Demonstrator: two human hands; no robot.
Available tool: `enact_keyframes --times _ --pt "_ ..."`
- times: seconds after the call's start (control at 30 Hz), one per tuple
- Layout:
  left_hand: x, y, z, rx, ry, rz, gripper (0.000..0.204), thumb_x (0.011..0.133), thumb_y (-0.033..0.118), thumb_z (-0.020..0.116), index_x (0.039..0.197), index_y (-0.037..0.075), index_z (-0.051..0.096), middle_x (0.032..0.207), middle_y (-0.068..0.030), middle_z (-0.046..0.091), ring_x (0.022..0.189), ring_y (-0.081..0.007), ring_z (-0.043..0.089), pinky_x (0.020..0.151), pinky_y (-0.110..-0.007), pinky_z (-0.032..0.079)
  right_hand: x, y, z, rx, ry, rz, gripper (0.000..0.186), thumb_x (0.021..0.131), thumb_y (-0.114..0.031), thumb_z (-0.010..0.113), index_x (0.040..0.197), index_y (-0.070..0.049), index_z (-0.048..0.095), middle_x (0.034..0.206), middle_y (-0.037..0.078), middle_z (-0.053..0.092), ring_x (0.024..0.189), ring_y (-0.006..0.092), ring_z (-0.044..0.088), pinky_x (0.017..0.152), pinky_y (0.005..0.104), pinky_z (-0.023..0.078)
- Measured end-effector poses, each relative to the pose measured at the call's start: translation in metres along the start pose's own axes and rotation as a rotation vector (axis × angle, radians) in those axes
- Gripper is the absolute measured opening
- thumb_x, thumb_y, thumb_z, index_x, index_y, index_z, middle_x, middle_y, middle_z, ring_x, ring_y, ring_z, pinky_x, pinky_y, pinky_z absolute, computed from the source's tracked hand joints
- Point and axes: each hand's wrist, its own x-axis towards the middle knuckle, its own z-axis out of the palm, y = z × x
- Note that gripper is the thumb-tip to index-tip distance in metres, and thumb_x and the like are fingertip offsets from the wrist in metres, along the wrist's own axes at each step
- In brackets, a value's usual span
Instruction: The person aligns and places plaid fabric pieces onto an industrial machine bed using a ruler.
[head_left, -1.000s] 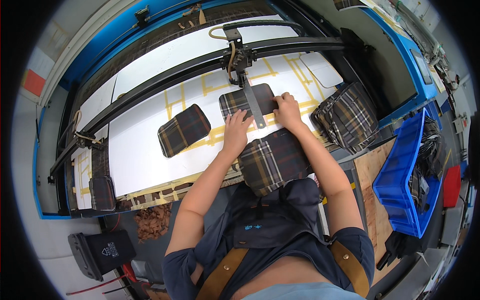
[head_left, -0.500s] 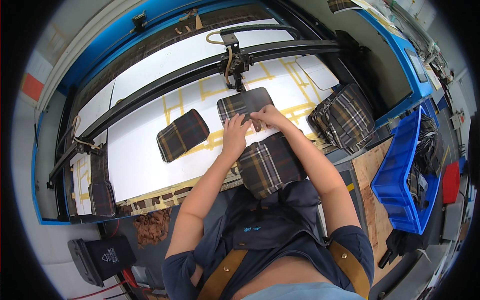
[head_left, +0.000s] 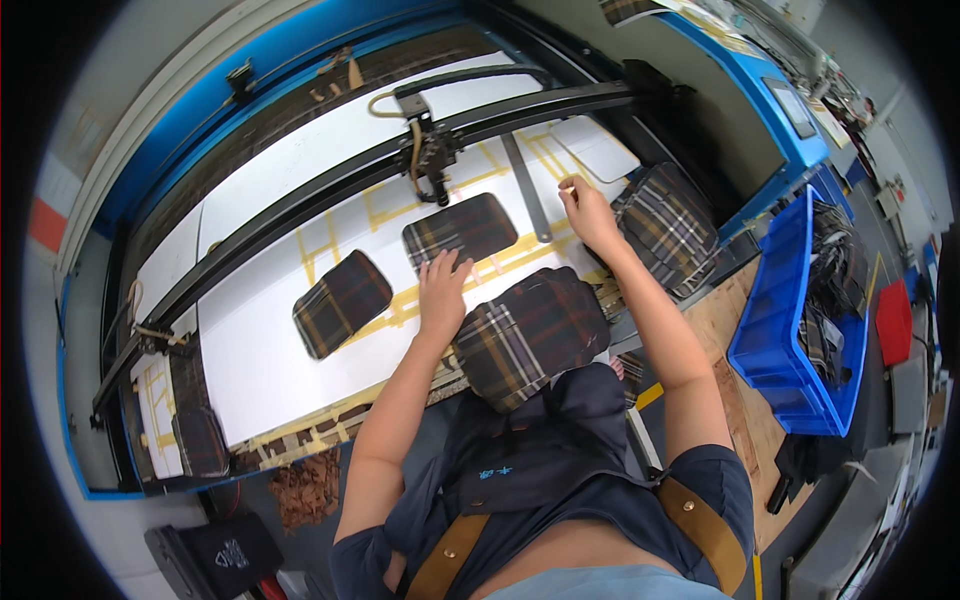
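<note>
A dark plaid fabric piece (head_left: 470, 225) with rounded corners lies on the white board (head_left: 250, 350) below the machine head. My left hand (head_left: 442, 290) rests on its near left edge, fingers spread and flat. To the right of that piece a grey metal ruler (head_left: 527, 185) lies on the board. My right hand (head_left: 592, 213) hovers just right of the ruler, apart from it, fingers curled together with nothing visible in them. Closer to me, a thick plaid stack (head_left: 530, 335) sits at the board's front edge. Another plaid piece (head_left: 343, 304) lies to the left.
A black gantry rail (head_left: 330, 190) carrying the machine head (head_left: 430, 160) spans the bed. More plaid pieces (head_left: 668, 230) are piled at right. A blue bin (head_left: 775, 340) holds dark fabric. Brown scraps (head_left: 305, 488) and a black bin (head_left: 215, 555) are at lower left.
The ruler, earlier across the middle plaid piece under my right hand, now lies to its right, let go. My right hand has moved right and away; my left hand stays at the piece's edge.
</note>
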Motion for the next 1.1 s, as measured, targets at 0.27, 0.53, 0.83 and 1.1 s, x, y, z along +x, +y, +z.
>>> enact_keyframes --times 0.27,0.53,0.83,1.1 --pt "-0.005 -0.001 -0.007 -0.036 0.065 0.027 0.038 0.086 -0.002 0.05 0.12 0.007 0.065 0.134 -0.0176 0.056 0.132 -0.0374 0.046 0.114 -0.052 0.031 0.009 -0.029 -0.244 0.001 0.832 -0.329 0.014 0.098 -0.008 0.058 0.105 -0.003 0.069 0.082 0.003 0.064 0.067 0.0059 0.049 0.06 0.0228 0.042" --pt "0.004 0.011 -0.009 -0.042 0.096 0.059 0.032 0.084 0.0 0.055 0.112 0.006 0.069 0.129 -0.0206 0.059 0.125 -0.0386 0.052 0.106 -0.047 0.04 0.071 0.19 -0.425 -0.508 0.77 0.101 0.036 0.085 -0.007 0.057 0.12 -0.011 0.061 0.086 0.013 0.065 0.086 0.0312 0.065 0.081 0.0442 0.05" --pt "0.002 0.014 -0.013 -0.021 0.084 0.014 0.033 0.081 -0.004 0.055 0.109 0.005 0.069 0.125 -0.0198 0.06 0.122 -0.0381 0.053 0.102 -0.047 0.043 0.115 0.2 -0.436 -0.603 0.365 0.389 0.053 0.086 -0.004 0.045 0.129 -0.034 0.052 0.125 0.021 0.055 0.119 0.0428 0.056 0.1 0.0504 0.045" --pt "0.003 0.019 -0.022 -0.118 0.169 0.022 0.035 0.078 -0.009 0.055 0.11 0.003 0.064 0.12 -0.0185 0.059 0.117 -0.0378 0.055 0.1 -0.047 0.044 0.115 0.193 -0.433 -0.596 0.338 0.367 0.055 0.087 -0.001 0.044 0.128 -0.037 0.051 0.128 0.022 0.054 0.121 0.0435 0.055 0.1 0.0509 0.045"
